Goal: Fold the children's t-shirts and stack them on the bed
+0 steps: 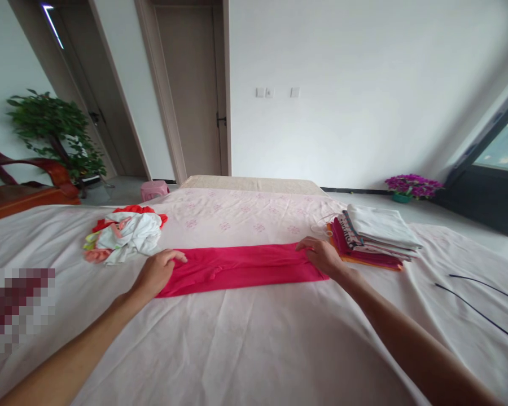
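A red garment (245, 268), folded into a long flat strip, lies crosswise on the sheet in front of me. My left hand (160, 272) is at its left end, with fingers bent over the edge and closed on the fabric. At the far right corner, my right hand (322, 256) has its fingers curled down and pinching the cloth. Both thumbs are partly hidden. Shallow creases run along the middle of the strip.
A crumpled heap of white and orange clothes (133, 234) lies to the left. On the right stands a stack of folded clothes (376, 231), close to my right hand. Dark cords (478, 310) lie farther right. The pale sheet (237, 349) covers the surface.
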Demonstrator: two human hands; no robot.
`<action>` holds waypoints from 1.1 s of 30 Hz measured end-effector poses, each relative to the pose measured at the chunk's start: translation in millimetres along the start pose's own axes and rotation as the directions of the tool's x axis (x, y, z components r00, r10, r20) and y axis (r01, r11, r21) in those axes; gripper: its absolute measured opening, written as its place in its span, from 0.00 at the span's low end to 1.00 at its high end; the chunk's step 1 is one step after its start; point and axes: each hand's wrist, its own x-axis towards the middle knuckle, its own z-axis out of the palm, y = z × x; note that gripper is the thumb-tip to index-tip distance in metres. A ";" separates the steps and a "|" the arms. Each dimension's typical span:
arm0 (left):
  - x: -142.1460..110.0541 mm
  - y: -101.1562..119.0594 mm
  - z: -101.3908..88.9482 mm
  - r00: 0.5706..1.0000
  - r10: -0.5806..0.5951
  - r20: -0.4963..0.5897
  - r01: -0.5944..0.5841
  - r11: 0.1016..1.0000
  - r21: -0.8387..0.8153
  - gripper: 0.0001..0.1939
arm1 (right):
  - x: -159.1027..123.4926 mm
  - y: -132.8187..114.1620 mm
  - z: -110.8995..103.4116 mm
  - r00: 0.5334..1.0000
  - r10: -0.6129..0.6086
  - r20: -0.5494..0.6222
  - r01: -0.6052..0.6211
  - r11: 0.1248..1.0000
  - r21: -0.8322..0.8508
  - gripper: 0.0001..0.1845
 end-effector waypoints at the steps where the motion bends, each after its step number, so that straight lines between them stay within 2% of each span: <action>1: 3.5 11.4 7.9 1.000 -0.004 -0.010 0.004 1.000 -0.023 0.21 | 5.7 -10.5 4.1 1.000 0.003 -0.009 -0.003 1.000 0.016 0.21; 3: 11.0 33.1 27.5 1.000 0.021 -0.015 -0.021 1.000 -0.018 0.21 | 17.3 -35.5 18.3 0.999 -0.042 -0.007 0.042 0.999 0.002 0.23; 6: 19.3 51.9 59.2 0.996 0.083 0.016 -0.084 0.988 0.132 0.24 | 31.2 -70.4 51.2 0.988 -0.140 0.064 0.146 0.984 -0.106 0.28; 9: 21.3 48.2 81.8 0.998 0.032 0.050 -0.048 0.937 0.345 0.29 | 36.5 -85.6 83.5 0.984 -0.123 0.132 0.147 0.970 -0.193 0.34; 12: 21.2 31.0 88.6 0.996 -0.029 0.080 -0.012 0.881 0.474 0.33 | 32.5 -79.5 98.6 0.982 -0.018 0.188 0.064 0.968 -0.241 0.37; 16: 23.9 8.4 80.0 0.988 -0.069 0.136 -0.010 0.859 0.512 0.37 | 20.7 -57.2 90.7 0.973 0.126 0.193 -0.064 0.952 -0.299 0.39; 19: 25.7 -2.7 70.9 0.984 -0.121 0.127 0.035 0.846 0.532 0.39 | 12.3 -38.3 78.9 0.958 0.221 0.185 -0.147 0.926 -0.349 0.39; 26: 23.7 -8.1 62.0 0.981 -0.146 0.125 0.060 0.850 0.523 0.39 | -6.3 4.4 57.3 0.904 0.400 0.149 -0.306 0.852 -0.425 0.37; 30: 23.3 -4.5 60.1 0.978 -0.158 0.135 0.063 0.846 0.529 0.40 | -16.6 18.9 47.4 0.887 0.431 0.164 -0.338 0.850 -0.404 0.35; 33: 23.6 -5.1 60.0 0.977 -0.161 0.140 0.063 0.846 0.530 0.40 | -21.7 28.0 47.0 0.902 0.411 0.134 -0.340 0.864 -0.371 0.32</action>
